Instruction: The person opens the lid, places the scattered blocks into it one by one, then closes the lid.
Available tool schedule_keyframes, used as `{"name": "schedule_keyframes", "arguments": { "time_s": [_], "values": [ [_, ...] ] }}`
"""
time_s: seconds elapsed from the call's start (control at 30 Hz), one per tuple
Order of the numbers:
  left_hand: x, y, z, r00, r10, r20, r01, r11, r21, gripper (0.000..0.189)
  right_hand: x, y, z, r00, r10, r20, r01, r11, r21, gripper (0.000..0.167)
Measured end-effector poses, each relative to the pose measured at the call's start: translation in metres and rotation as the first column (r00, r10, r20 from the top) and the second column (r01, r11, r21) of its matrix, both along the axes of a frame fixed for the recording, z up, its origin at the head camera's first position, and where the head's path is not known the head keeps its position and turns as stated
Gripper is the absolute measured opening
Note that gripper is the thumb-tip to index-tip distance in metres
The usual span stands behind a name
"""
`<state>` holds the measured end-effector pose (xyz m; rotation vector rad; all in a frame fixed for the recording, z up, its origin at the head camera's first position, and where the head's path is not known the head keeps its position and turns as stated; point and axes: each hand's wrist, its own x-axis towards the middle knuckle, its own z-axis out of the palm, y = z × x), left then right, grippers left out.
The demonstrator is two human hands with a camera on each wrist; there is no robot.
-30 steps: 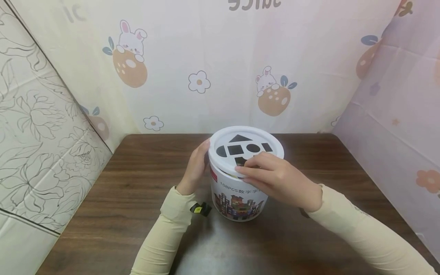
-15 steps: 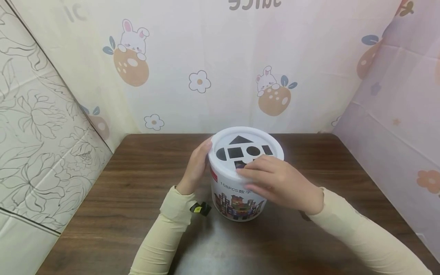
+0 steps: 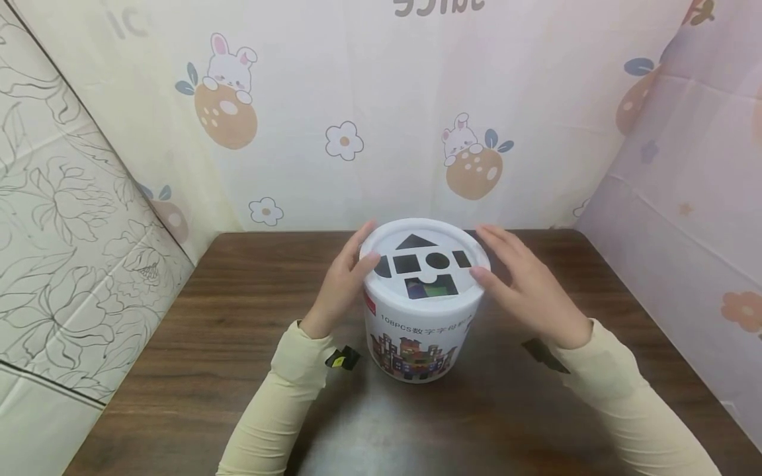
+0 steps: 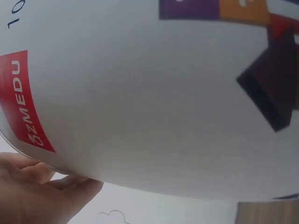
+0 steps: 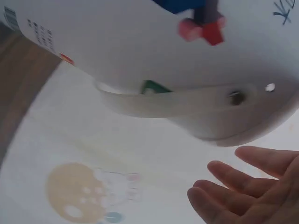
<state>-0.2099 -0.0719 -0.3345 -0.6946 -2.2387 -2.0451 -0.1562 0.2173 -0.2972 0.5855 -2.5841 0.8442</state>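
A white bucket [image 3: 417, 357] printed with a picture of a block castle stands upright on the brown table. Its white lid [image 3: 389, 283] has dark cut-out shapes, and purple and green show through the largest hole. My left hand [image 3: 339, 284] rests against the left side, thumb on the lid's rim and fingers along the far edge. In the left wrist view, fingertips [image 4: 86, 184] lie at the bucket's edge. On the right, my right hand [image 3: 532, 284] is spread, with its thumb at the lid's rim. The right wrist view shows its fingers [image 5: 224, 196] extended just off the bucket.
The wood-grain table [image 3: 250, 317] reaches back to a curtain [image 3: 297, 79] printed with rabbits and flowers. Patterned panels rise at left and right. A pale carrying handle [image 5: 187, 101] hangs along the bucket's side. Dark wrist-worn pieces [image 3: 343, 358] show beside both wrists.
My right hand has left the lid's front edge and moved to its right side, fingers spreading. The lid, raised at the front earlier, now sits level. My left thumb has come onto the rim.
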Motion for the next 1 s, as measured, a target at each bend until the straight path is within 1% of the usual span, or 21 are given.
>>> {"name": "schedule_keyframes", "arguments": {
  "time_s": [0.07, 0.13, 0.17, 0.27, 0.47, 0.57, 0.67, 0.8, 1.0],
  "values": [
    [0.001, 0.0, 0.0, 1.0, -0.003, -0.005, 0.003, 1.0, -0.026, 0.06, -0.001, 0.003, -0.004, 0.995, -0.013, 0.098, 0.018, 0.998, -0.052, 0.065],
    [0.002, -0.001, -0.001, 1.0, -0.003, -0.013, 0.002, 0.999, -0.047, 0.062, -0.001, 0.005, -0.007, 0.986, -0.004, 0.164, 0.022, 0.994, -0.107, 0.064],
    [0.002, -0.001, -0.001, 1.0, -0.005, -0.019, 0.004, 0.999, -0.05, 0.063, -0.001, 0.006, -0.009, 0.983, 0.004, 0.183, 0.02, 0.991, -0.13, 0.064],
    [0.002, -0.002, -0.003, 1.0, -0.007, -0.029, 0.006, 0.999, -0.052, 0.063, -0.002, 0.005, -0.013, 0.979, 0.028, 0.203, 0.006, 0.986, -0.167, 0.062],
    [0.003, -0.003, -0.006, 1.0, -0.019, -0.008, 0.019, 0.999, -0.036, 0.063, -0.004, 0.003, -0.021, 0.977, 0.043, 0.211, 0.01, 0.97, -0.242, 0.057],
    [0.003, -0.003, -0.008, 0.999, -0.033, 0.003, 0.033, 0.999, -0.029, 0.063, -0.004, 0.002, -0.026, 0.98, 0.057, 0.189, -0.002, 0.96, -0.279, 0.053],
    [0.003, -0.003, -0.009, 0.999, -0.045, 0.001, 0.045, 0.999, -0.027, 0.063, -0.004, 0.0, -0.031, 0.986, 0.071, 0.15, -0.023, 0.954, -0.298, 0.051],
    [0.003, -0.002, -0.01, 0.999, -0.051, -0.005, 0.051, 0.998, -0.026, 0.063, -0.005, -0.003, -0.037, 0.993, 0.053, 0.107, -0.016, 0.947, -0.32, 0.049],
    [0.004, -0.002, -0.011, 0.998, -0.057, -0.01, 0.056, 0.998, -0.029, 0.064, -0.004, -0.007, -0.044, 0.993, 0.044, 0.112, 0.005, 0.917, -0.398, 0.048]
  ]
}}
